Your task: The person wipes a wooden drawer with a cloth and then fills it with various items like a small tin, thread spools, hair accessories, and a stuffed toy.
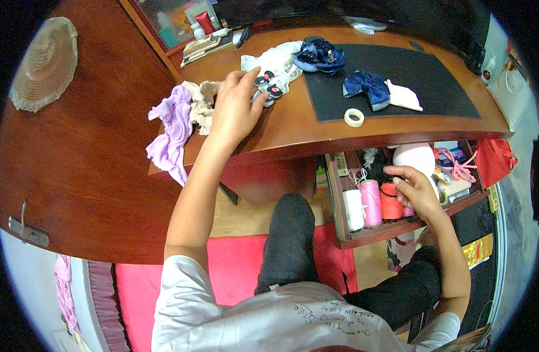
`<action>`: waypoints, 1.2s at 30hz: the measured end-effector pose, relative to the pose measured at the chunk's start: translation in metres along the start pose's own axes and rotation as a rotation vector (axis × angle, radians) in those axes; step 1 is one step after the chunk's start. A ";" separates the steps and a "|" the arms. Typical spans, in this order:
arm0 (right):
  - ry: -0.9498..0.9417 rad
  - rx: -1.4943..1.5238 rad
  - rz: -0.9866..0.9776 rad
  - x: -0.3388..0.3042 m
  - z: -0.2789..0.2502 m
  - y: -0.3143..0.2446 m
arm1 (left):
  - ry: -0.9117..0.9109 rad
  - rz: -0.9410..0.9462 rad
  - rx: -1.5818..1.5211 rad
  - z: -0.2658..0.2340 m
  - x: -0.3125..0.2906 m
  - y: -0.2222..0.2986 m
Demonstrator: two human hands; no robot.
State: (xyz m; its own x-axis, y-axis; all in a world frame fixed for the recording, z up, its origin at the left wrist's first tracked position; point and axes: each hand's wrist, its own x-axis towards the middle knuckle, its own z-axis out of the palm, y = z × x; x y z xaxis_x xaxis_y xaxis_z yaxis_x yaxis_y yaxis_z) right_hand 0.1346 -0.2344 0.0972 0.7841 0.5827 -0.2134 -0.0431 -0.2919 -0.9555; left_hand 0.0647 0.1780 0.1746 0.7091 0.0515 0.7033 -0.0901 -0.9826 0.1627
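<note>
My left hand is over the left part of the desk, fingers apart and nothing seen in it. Its fingertips are beside a small grey piece with black-and-pink ornaments, lying against white lace cloth. Under its wrist side sits a cream ruffled cloth, next to a lilac cloth hanging over the desk edge. My right hand hovers over the open drawer, thumb and forefinger apart. Below it stand a white thread spool, a pink one and an orange-red one. A black bundle lies behind them.
On the black desk mat are navy bows, a pale folded cloth and a tape roll. Pink cords lie in the drawer; a red bag hangs at its right. A brown door stands left.
</note>
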 end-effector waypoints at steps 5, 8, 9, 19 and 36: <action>0.031 0.256 0.050 0.007 -0.010 0.011 | -0.155 -0.105 0.092 0.036 0.018 -0.029; 0.053 0.330 0.079 0.003 -0.006 0.008 | -0.183 -0.199 0.127 0.045 0.027 -0.023; 0.043 0.328 0.083 0.002 -0.007 0.008 | -0.177 -0.201 0.107 0.048 0.030 -0.026; -0.009 0.291 0.107 0.005 0.000 0.007 | -0.167 -0.110 -0.033 0.057 0.065 -0.071; -0.072 0.190 0.083 0.005 0.000 0.010 | -0.432 -0.208 -0.063 0.054 0.067 -0.053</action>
State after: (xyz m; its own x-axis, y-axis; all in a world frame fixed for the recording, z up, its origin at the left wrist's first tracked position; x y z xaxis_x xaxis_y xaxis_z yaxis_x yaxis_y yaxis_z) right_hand 0.1382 -0.2349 0.0865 0.7269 0.6175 -0.3004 -0.2265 -0.1972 -0.9538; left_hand 0.1547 0.2236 0.1752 0.9408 0.1534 0.3022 0.0515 -0.9460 0.3199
